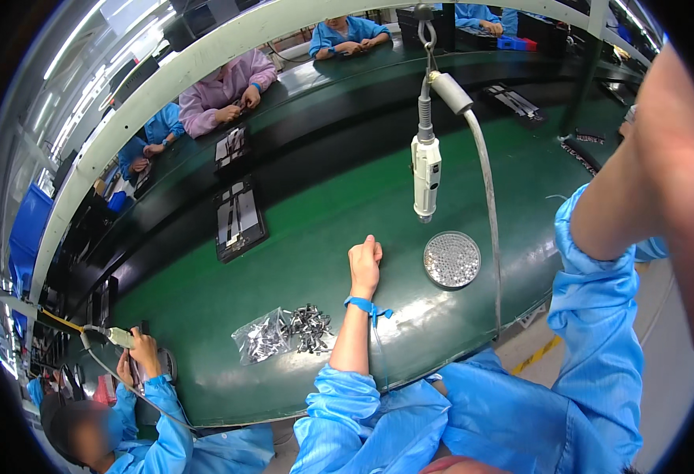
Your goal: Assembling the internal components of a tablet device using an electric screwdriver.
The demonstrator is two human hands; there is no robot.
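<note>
My left hand (365,267) rests on the green work table (315,229), its fingers curled in and nothing visible in them. A blue wrist strap with a thin cord is around that wrist. To its right lies a round clear dish (452,260) full of small silvery parts. Left of my forearm are a clear plastic bag (264,338) of small parts and a loose pile of black and silvery parts (309,327). My right arm is raised close at the right edge; the right hand (682,118) looms large there, its fingers hidden.
A white electric screwdriver (425,178) hangs above the table, with a grey cable (485,189) beside it. A black tray (239,217) with flat device parts sits on the dark conveyor strip. A co-worker at left holds another screwdriver (120,337); others sit across the line.
</note>
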